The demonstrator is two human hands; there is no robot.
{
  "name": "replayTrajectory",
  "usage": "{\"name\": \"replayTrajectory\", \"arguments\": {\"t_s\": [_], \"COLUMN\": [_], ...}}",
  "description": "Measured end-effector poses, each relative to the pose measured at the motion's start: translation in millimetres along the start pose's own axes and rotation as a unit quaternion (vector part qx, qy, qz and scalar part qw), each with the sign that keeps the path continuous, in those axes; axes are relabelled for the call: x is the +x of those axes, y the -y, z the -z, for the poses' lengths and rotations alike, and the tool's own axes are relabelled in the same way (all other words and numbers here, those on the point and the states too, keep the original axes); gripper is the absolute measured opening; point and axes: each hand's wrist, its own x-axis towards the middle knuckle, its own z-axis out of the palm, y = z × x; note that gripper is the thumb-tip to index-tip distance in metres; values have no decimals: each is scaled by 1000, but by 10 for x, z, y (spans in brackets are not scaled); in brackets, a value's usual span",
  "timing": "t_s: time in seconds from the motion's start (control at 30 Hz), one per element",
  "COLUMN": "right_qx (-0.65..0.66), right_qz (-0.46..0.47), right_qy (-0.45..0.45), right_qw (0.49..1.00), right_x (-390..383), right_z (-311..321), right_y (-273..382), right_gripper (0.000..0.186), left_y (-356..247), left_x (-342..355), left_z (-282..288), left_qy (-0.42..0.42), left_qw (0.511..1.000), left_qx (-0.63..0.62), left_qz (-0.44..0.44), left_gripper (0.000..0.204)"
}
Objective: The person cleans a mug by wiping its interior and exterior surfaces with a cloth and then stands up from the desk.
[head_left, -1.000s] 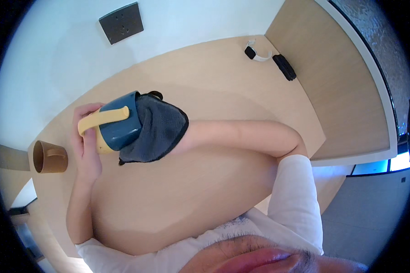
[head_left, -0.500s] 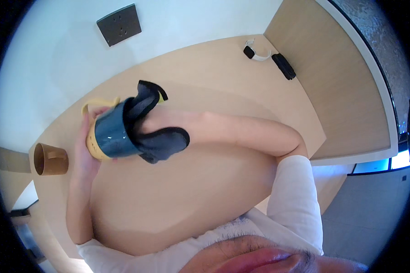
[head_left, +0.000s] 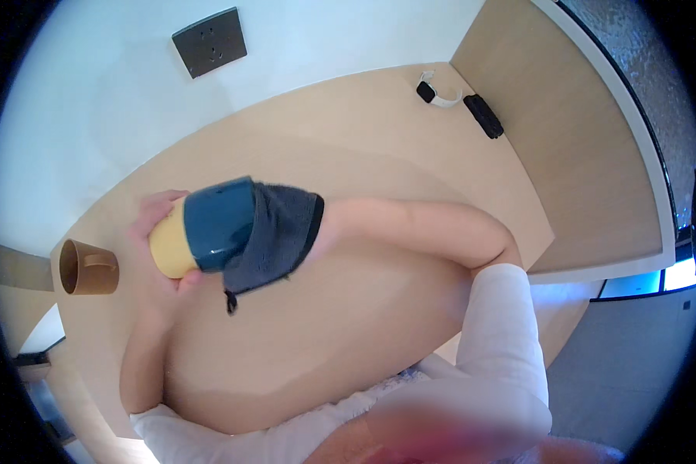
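A two-tone mug (head_left: 216, 224), yellow at its base and glossy dark blue toward the mouth, lies tilted sideways above the table. My left hand (head_left: 156, 220) is closed round the yellow base, fingers on the far side and thumb below. A dark grey cloth (head_left: 278, 240) with black edging covers the mug's mouth and hangs below it. My right hand (head_left: 329, 232) comes from the right into the cloth, which it holds against the mouth; its fingers are hidden by the cloth. The mug's handle is out of sight.
A brown mug (head_left: 89, 267) stands at the table's left end. By the far right corner are a white-strapped smartwatch (head_left: 436, 91) and a slim black case (head_left: 483, 116), near a wooden side panel (head_left: 564, 116). A dark socket plate (head_left: 209, 42) sits on the white wall.
The mug has turned in my left hand, and its yellow handle no longer shows. The cloth, bunched at the mouth before, now spreads over my right hand.
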Motion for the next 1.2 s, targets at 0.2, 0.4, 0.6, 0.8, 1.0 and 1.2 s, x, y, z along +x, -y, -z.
{"name": "replayTrajectory", "arguments": {"t_s": [0.2,0.4,0.6,0.8,1.0,1.2], "right_qx": [14,447,40,318,-146,127], "right_qz": [63,-216,-174,-252,149,-60], "right_qy": [2,62,152,35,-78,9], "right_qw": [998,866,972,913,975,990], "right_x": [-200,-308,-299,-263,-229,-27], "right_z": [-194,-245,-135,66,-208,-21], "right_y": [-19,-131,-75,132,-415,-192], "right_gripper": [19,19,22,27,15,24], "left_y": [-302,-524,-405,-419,-261,-140], "left_x": [140,294,306,280,249,213], "left_z": [-112,-64,26,125,-17,-57], "left_qy": [-55,-15,64,96,52,-43], "left_qw": [991,952,895,828,933,995], "left_qx": [-97,-113,-203,-297,-175,-79], "left_qz": [76,285,391,467,311,52], "left_gripper": [52,36,37,47,57,73]}}
